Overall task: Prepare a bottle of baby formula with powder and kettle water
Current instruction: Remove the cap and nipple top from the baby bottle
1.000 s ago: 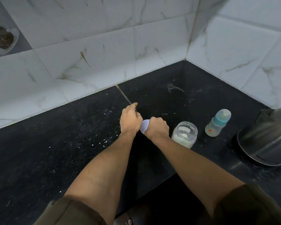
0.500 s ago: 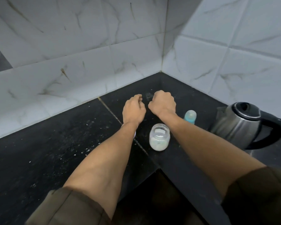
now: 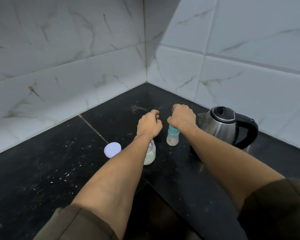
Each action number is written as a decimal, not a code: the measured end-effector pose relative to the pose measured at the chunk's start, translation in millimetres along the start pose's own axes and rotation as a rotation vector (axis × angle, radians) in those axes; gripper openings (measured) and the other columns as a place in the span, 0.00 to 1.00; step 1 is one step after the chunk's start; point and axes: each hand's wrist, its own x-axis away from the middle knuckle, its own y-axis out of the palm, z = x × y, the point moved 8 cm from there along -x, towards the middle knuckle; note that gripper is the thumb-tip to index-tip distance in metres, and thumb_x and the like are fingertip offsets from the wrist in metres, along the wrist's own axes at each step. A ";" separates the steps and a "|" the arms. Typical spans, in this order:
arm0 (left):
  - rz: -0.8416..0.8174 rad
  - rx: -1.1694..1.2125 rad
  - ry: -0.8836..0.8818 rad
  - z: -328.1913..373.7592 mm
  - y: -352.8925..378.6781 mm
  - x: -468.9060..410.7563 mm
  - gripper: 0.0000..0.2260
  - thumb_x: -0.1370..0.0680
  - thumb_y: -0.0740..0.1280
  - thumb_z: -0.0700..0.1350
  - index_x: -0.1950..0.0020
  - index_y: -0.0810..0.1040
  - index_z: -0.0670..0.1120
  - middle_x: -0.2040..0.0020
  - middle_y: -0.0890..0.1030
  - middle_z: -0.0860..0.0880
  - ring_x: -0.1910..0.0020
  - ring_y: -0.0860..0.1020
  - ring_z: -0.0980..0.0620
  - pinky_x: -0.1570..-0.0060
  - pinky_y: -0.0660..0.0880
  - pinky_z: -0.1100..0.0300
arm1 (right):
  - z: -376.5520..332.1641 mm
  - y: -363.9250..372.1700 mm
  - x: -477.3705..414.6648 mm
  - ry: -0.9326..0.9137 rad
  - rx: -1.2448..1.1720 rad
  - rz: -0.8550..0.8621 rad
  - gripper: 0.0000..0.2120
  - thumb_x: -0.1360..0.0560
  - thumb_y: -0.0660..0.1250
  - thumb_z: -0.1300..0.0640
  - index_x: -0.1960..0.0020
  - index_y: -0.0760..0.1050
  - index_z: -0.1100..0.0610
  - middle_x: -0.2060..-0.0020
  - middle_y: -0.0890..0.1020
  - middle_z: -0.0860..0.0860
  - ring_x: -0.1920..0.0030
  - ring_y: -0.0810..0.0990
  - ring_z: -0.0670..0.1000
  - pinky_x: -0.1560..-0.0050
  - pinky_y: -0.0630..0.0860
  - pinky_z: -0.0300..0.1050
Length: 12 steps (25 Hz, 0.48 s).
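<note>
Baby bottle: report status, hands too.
Left hand loose, empty. Right hand fisted, nothing seen held. Baby bottle upright, capped, partly behind right wrist. Left forearm crosses powder jar.

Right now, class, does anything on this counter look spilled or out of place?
Yes: white specks are scattered across the black countertop left of the loose lid, possibly spilled powder. Nothing else stands out.
</note>
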 end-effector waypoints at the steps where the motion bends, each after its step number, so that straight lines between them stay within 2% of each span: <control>1: -0.030 -0.007 -0.007 1.4 6.7 0.1 0.21 0.20 0.65 0.42 0.26 0.74 0.48 0.34 0.81 0.50 0.34 0.79 0.47 0.33 0.75 0.49 | 5.7 4.9 -0.9 0.003 0.009 -0.034 0.16 0.25 0.72 0.53 0.39 0.77 0.55 0.44 0.81 0.55 0.45 0.81 0.59 0.54 0.76 0.50; 4: -0.088 -0.019 -0.024 1.6 21.9 0.2 0.23 0.21 0.67 0.41 0.25 0.73 0.48 0.33 0.81 0.51 0.33 0.78 0.47 0.32 0.74 0.49 | 19.0 20.8 -4.8 0.003 0.002 -0.108 0.20 0.25 0.71 0.54 0.34 0.76 0.53 0.42 0.81 0.56 0.42 0.81 0.60 0.54 0.75 0.50; 7: -0.131 -0.015 -0.033 -2.2 32.0 -1.4 0.24 0.21 0.67 0.41 0.24 0.72 0.49 0.32 0.81 0.51 0.32 0.78 0.47 0.31 0.73 0.51 | 23.4 34.9 -9.2 -0.011 -0.009 -0.160 0.24 0.24 0.71 0.56 0.29 0.75 0.51 0.38 0.81 0.56 0.39 0.81 0.60 0.50 0.78 0.51; 12: -0.195 0.001 -0.046 -6.4 45.6 -4.1 0.27 0.21 0.70 0.41 0.22 0.70 0.49 0.30 0.79 0.51 0.30 0.76 0.48 0.29 0.72 0.51 | 29.4 56.6 -11.7 -0.042 -0.012 -0.216 0.25 0.23 0.73 0.56 0.27 0.73 0.50 0.39 0.82 0.57 0.44 0.81 0.57 0.53 0.76 0.48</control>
